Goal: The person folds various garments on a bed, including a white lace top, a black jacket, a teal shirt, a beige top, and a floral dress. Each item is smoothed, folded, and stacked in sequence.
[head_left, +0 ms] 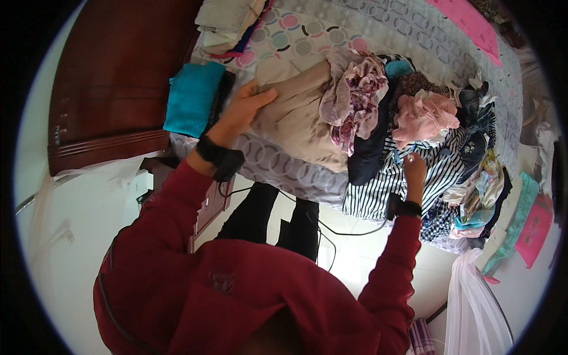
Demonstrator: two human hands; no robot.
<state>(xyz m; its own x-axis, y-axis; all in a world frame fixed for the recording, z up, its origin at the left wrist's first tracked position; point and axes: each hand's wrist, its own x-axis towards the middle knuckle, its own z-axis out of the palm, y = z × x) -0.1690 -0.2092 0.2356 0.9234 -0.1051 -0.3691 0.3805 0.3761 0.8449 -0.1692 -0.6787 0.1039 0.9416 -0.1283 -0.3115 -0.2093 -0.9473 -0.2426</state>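
Note:
A beige garment (295, 117) lies spread on the bed. My left hand (244, 106) is at its left edge, thumb on top of the cloth and the other fingers partly hidden. My right hand (415, 166), fingers curled, is over a black-and-white striped garment (372, 197); whether it grips any cloth cannot be told. A purple-and-white floral scarf (359, 97) rests on the right end of the beige garment, beside a black garment (366, 162). Beyond my right hand is a crumpled pink garment (426, 115). Both wrists wear black straps with small devices.
A folded turquoise cloth (195, 97) lies at the bed's left edge, by a dark red wooden headboard (115, 88). Folded light cloths (230, 22) are stacked behind. More clothes (481, 195) heap at the right. A black cable (350, 233) hangs between the wrists. White netting (475, 301) hangs lower right.

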